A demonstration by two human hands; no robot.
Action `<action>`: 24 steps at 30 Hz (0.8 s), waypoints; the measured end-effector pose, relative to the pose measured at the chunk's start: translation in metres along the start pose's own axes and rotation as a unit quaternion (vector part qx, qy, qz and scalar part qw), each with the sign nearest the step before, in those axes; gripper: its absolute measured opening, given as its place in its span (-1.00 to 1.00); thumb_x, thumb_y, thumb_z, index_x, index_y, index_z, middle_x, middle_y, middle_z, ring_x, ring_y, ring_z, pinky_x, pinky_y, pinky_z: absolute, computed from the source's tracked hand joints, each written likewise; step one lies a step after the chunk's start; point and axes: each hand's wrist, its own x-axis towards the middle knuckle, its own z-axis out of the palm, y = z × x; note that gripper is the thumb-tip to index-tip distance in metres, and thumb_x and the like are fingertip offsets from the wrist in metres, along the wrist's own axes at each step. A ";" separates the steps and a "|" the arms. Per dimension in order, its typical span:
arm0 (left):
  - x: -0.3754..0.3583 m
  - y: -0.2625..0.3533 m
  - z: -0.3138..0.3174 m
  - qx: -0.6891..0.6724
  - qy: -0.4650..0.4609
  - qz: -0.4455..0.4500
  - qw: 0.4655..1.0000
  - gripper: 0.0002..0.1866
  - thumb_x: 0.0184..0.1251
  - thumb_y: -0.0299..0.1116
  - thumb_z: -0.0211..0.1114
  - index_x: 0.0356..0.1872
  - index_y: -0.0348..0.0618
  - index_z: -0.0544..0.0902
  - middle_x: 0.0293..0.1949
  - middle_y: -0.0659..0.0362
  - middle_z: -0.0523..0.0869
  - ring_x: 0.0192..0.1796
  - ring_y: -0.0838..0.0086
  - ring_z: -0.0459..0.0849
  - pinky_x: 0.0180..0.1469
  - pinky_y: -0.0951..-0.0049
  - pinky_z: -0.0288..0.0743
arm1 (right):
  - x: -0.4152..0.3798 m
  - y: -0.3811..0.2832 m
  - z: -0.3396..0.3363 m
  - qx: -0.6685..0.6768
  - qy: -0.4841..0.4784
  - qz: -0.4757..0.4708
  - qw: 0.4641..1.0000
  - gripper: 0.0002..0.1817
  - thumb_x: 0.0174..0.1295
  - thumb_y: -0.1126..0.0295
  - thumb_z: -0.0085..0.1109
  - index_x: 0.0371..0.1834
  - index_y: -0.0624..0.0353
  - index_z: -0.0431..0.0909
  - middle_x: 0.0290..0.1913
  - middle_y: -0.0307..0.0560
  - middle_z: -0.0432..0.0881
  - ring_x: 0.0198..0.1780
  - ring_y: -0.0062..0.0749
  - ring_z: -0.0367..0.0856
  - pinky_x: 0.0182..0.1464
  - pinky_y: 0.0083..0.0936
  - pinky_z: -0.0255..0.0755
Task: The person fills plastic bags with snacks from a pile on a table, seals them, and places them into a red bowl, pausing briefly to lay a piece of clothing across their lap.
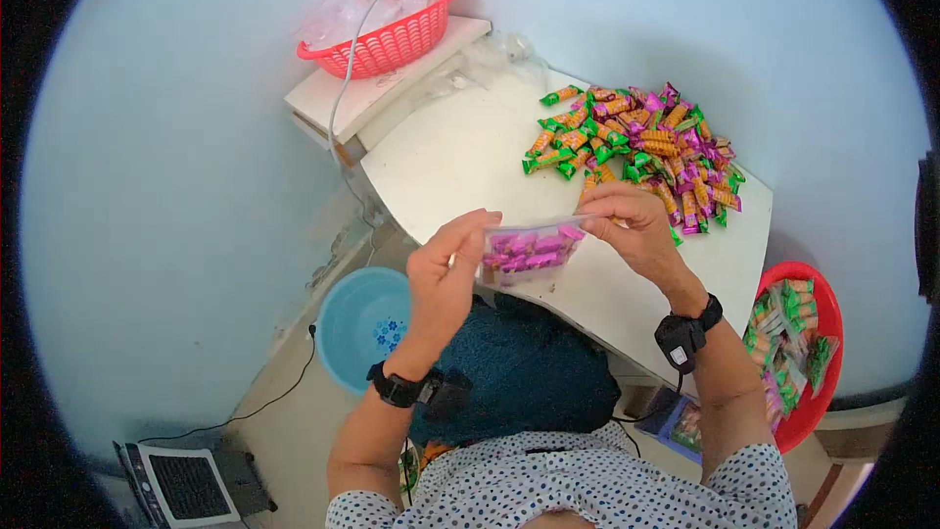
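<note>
A clear plastic bag [532,253] with several purple-wrapped snacks inside hangs between my hands at the table's near edge. My left hand [446,264] pinches the bag's top left corner. At the top right corner, the fingers of my right hand [632,225] are closed on the bag's rim. Just beyond my right hand lies a heap of small wrapped snacks [656,142], in green and purple wrappers with orange-brown pieces pictured on them.
The white table [441,171] stands against the wall. A red basket [397,44] of clear bags sits on a white raised shelf [357,98], with a cable hanging past. A red basin [827,372] of filled packs stands right; a blue basin [338,323] is on the floor left.
</note>
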 end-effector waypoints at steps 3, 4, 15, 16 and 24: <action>0.007 0.005 0.002 -0.110 0.017 -0.071 0.991 -0.74 0.51 -0.36 0.18 -0.06 -0.33 0.73 -0.08 0.13 0.78 0.01 0.52 0.65 0.15 0.50 0.45 | 0.006 -0.013 -0.001 0.068 0.011 0.011 0.998 -0.90 0.21 0.52 0.34 -0.23 0.28 0.73 -0.22 -0.18 0.71 -0.18 -0.58 0.62 -0.09 -0.61 0.48; 0.006 0.004 0.003 -0.134 0.024 -0.085 0.987 -0.75 0.50 -0.36 0.19 -0.07 -0.34 0.73 -0.11 0.14 0.78 -0.03 0.54 0.65 0.11 0.51 0.46 | 0.006 -0.016 -0.001 0.106 0.015 0.035 0.994 -0.90 0.22 0.51 0.34 -0.24 0.28 0.72 -0.23 -0.19 0.71 -0.19 -0.59 0.62 -0.08 -0.61 0.48; -0.012 -0.030 0.031 -0.218 0.078 -0.141 0.962 -0.80 0.46 -0.42 0.27 -0.07 -0.34 0.73 -0.21 0.22 0.78 -0.21 0.68 0.63 -0.06 0.62 0.48 | -0.026 0.011 0.017 0.178 0.120 0.113 0.970 -0.91 0.32 0.55 0.24 -0.19 0.30 0.71 -0.24 -0.24 0.71 -0.21 -0.65 0.59 -0.12 -0.64 0.49; -0.011 -0.029 0.031 -0.204 0.078 -0.143 0.965 -0.80 0.46 -0.41 0.27 -0.08 -0.34 0.73 -0.21 0.23 0.78 -0.19 0.67 0.63 -0.04 0.61 0.49 | -0.026 0.011 0.017 0.176 0.123 0.105 0.971 -0.90 0.32 0.55 0.23 -0.18 0.30 0.71 -0.24 -0.24 0.71 -0.21 -0.65 0.59 -0.12 -0.65 0.49; 0.006 0.000 0.035 0.099 0.035 0.075 0.992 -0.62 0.23 -0.42 0.42 0.08 -0.22 0.66 -0.11 0.14 0.77 0.08 0.42 0.66 0.19 0.36 0.46 | -0.027 -0.003 0.007 0.170 0.131 0.105 0.971 -0.89 0.34 0.54 0.21 -0.18 0.35 0.70 -0.23 -0.20 0.70 -0.21 -0.63 0.60 -0.13 -0.63 0.50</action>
